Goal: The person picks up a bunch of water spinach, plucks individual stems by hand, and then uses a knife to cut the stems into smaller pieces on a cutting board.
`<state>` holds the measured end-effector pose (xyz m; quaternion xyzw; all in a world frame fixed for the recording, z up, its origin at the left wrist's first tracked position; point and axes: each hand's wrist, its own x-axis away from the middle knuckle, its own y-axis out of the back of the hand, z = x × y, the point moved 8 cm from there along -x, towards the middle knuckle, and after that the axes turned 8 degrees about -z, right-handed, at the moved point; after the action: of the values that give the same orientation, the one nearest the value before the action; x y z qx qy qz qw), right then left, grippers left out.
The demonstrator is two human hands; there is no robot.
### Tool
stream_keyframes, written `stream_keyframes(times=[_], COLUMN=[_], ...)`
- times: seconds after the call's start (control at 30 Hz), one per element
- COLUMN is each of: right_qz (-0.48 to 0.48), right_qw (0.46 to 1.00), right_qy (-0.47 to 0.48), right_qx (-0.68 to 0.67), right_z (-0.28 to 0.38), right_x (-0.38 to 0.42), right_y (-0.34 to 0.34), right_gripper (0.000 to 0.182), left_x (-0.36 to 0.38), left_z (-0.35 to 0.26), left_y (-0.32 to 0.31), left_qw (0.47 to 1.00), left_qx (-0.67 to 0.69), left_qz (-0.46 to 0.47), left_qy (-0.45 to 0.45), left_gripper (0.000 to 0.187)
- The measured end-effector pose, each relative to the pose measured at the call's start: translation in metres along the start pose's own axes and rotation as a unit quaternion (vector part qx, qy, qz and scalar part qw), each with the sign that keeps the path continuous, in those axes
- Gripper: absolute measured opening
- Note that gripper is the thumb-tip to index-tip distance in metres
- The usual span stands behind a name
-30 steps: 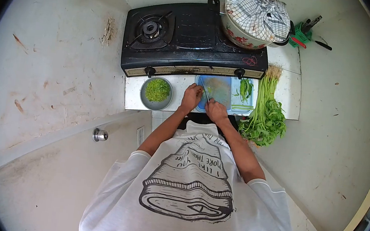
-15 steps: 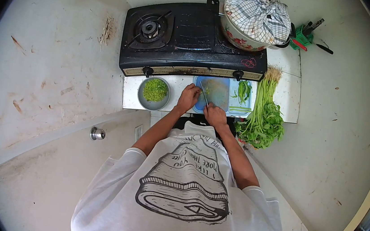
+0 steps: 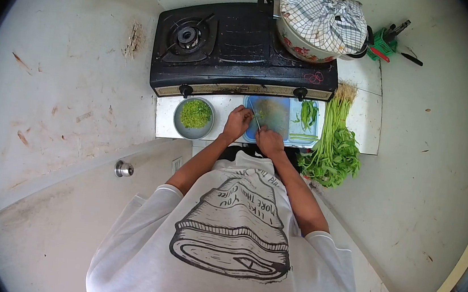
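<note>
My right hand (image 3: pixel 270 142) is closed round the handle of a knife (image 3: pixel 256 117), whose blade slants up and left over a blue cutting board (image 3: pixel 277 122). At the board's left edge my left hand (image 3: pixel 238 123) has its fingers bent together close beside the blade. What those fingers pinch is mostly hidden; a bit of green shows at their tips. Small green scraps (image 3: pixel 261 114) lie on the board. To the left stands a grey bowl (image 3: pixel 176 127) holding finely chopped greens (image 3: pixel 195 114).
A light blue tray (image 3: pixel 314 129) under the board holds green leaves (image 3: pixel 308 115) and cut stalks (image 3: pixel 303 137). Right of it lies a large rooted bunch of leafy greens (image 3: pixel 333 148). Behind are a black gas stove (image 3: pixel 241 75), a cloth-covered pot (image 3: pixel 301 50) and a green utensil basket (image 3: pixel 383 46).
The knife and my right hand have shifted slightly left, closer to my left fingers. The head view has moved a little. Everything else stays in place.
</note>
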<state>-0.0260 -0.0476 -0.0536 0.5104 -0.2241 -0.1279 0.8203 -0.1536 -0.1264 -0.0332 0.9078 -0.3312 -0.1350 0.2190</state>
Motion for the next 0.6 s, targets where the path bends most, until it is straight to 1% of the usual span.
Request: stream_keyframes(times=[0.13, 0.27, 0.33, 0.53, 0.6], right_qz=[0.014, 0.004, 0.002, -0.004, 0.007], right_qw=[1.0, 1.0, 1.0, 1.0, 1.0], right_qy=[0.001, 0.008, 0.008, -0.005, -0.008], right_qx=[0.01, -0.029, -0.026, -0.01, -0.007], right_z=[-0.002, 0.0, 0.001, -0.008, -0.01], right_x=[0.007, -0.003, -0.01, 0.001, 0.002], right_y=[0.007, 0.001, 0.002, 0.003, 0.0], right_gripper=[0.035, 0.039, 0.038, 0.038, 0.039], left_x=[0.001, 0.0, -0.001, -0.001, -0.001], left_z=[0.002, 0.002, 0.003, 0.004, 0.007], left_y=[0.001, -0.001, -0.001, -0.002, -0.005], left_qw=[0.998, 1.0, 1.0, 0.999, 0.999], left_qx=[0.047, 0.005, -0.006, 0.012, -0.012], left_qz=[-0.026, -0.011, -0.003, -0.023, 0.002], left_qy=[0.028, 0.009, -0.007, 0.024, 0.031], left_gripper=[0.011, 0.009, 0.008, 0.009, 0.008])
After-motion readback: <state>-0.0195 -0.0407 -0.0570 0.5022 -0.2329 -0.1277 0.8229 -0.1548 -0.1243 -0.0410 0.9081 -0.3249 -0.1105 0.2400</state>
